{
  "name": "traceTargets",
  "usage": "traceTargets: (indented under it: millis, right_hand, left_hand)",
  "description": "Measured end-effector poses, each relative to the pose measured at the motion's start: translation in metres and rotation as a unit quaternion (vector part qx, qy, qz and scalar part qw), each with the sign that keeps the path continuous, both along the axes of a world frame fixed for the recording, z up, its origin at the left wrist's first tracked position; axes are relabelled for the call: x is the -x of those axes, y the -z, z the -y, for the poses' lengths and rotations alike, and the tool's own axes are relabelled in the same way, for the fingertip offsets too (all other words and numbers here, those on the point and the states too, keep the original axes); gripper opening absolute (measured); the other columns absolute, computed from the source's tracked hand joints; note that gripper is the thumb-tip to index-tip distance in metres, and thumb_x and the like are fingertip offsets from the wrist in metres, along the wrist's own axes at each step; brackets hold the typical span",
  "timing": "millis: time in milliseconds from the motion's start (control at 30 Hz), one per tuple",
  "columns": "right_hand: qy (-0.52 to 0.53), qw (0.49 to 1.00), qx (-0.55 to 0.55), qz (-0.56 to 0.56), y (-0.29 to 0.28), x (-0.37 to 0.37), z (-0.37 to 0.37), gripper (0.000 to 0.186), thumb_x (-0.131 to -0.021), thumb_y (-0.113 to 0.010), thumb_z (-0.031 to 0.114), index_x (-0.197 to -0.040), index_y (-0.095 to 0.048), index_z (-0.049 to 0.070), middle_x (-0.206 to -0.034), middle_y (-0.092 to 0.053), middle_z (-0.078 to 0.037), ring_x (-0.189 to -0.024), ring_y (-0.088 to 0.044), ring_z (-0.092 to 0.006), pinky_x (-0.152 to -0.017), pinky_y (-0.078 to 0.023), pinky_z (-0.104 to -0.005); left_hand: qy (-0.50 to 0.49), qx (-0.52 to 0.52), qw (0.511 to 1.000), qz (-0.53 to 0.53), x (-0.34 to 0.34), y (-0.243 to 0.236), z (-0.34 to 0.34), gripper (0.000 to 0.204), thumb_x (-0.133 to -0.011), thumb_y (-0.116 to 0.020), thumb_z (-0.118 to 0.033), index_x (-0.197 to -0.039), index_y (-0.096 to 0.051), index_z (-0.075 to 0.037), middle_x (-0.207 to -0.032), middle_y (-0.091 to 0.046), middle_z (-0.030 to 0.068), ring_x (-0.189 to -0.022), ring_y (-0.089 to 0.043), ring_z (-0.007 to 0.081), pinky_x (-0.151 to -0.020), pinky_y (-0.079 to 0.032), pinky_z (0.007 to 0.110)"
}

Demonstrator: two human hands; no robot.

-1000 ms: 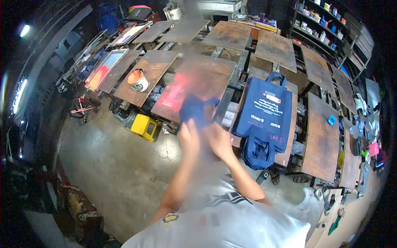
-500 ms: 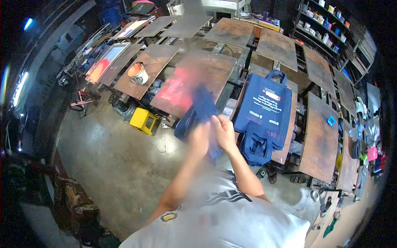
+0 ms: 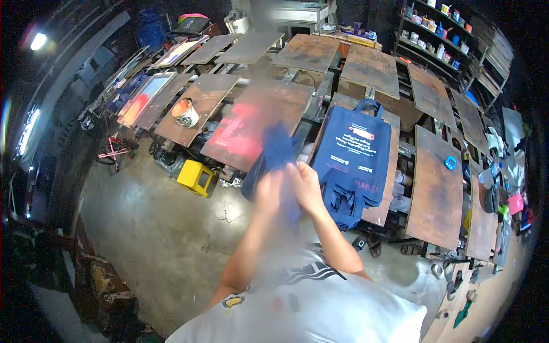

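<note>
A dark blue fabric piece (image 3: 254,180), probably a bag, is held up in front of my body, partly smeared by a blurred band. My left hand (image 3: 267,191) grips its lower left part, though blur hides some of the fingers. My right hand (image 3: 305,184) pinches it on the right, thumb and fingers closed. Just right of my hands, a stack of printed navy tote bags (image 3: 351,154) lies on a board, with folded handles bunched at the near end. Behind the held fabric is a wooden board (image 3: 286,108) with pink paint patches.
More worn boards (image 3: 434,188) sit on racks around me. A paint-smeared bucket (image 3: 186,117) stands on the left board, a small blue device (image 3: 450,162) on a right one. Below are a yellow stool (image 3: 194,180) and a red metal frame (image 3: 114,151). Shelves (image 3: 434,34) hold containers.
The held fabric has shifted from a bunched shape to a longer piece, raised at the top and hanging below my hands. My hands have moved slightly, and the view has shifted slightly.
</note>
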State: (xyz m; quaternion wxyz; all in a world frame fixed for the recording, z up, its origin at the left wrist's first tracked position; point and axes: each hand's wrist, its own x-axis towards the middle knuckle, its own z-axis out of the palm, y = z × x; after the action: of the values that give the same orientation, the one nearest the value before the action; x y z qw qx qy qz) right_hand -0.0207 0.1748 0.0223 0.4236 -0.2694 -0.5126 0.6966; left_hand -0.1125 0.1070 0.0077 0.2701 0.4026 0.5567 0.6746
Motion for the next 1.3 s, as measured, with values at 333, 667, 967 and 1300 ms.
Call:
traceTargets:
  millis: [333, 667, 967, 1300]
  right_hand:
    - [0.153, 0.946, -0.205, 0.201, 0.018, -0.024, 0.001, 0.02, -0.098, -0.057, 0.018, -0.091, -0.054, 0.0, -0.064, -0.055, -0.019, -0.057, -0.061, -0.0245, -0.055, -0.045, -0.0388]
    - [-0.025, 0.994, 0.101, -0.028, 0.015, -0.026, 0.019, 0.019, -0.105, -0.046, 0.023, -0.093, -0.05, 0.008, -0.071, -0.055, 0.001, -0.051, -0.048, -0.0056, -0.046, -0.043, -0.0218]
    - [0.0, 0.988, 0.131, -0.088, 0.016, 0.005, 0.036, 0.022, -0.104, -0.049, 0.026, -0.092, -0.053, 0.008, -0.064, -0.054, 0.002, -0.04, -0.042, -0.0035, -0.035, -0.033, -0.0201]
    - [-0.103, 0.992, 0.062, 0.041, -0.009, 0.023, 0.036, 0.018, -0.101, -0.055, 0.023, -0.089, -0.057, 0.009, -0.063, -0.052, 0.006, -0.039, -0.04, -0.0028, -0.036, -0.033, -0.0208]
  left_hand:
    - [-0.068, 0.062, 0.985, -0.143, -0.019, 0.002, -0.007, 0.039, -0.102, -0.052, -0.033, -0.087, -0.061, 0.002, -0.072, -0.061, 0.0032, -0.062, -0.056, 0.0131, -0.057, -0.044, 0.028]
    - [0.046, 0.097, 0.978, 0.177, -0.038, 0.002, 0.037, 0.037, -0.103, -0.049, -0.037, -0.098, -0.06, -0.002, -0.073, -0.06, 0.0042, -0.05, -0.054, 0.0099, -0.041, -0.043, 0.024]
    - [0.072, 0.065, 0.956, 0.277, -0.01, 0.014, 0.053, 0.039, -0.102, -0.049, -0.039, -0.104, -0.06, -0.002, -0.077, -0.064, 0.0073, -0.053, -0.059, 0.0126, -0.041, -0.047, 0.025]
    - [0.007, 0.145, 0.977, 0.156, 0.053, 0.004, 0.084, 0.028, -0.1, -0.054, -0.026, -0.095, -0.066, -0.002, -0.079, -0.066, 0.0027, -0.061, -0.06, 0.0103, -0.056, -0.048, 0.024]
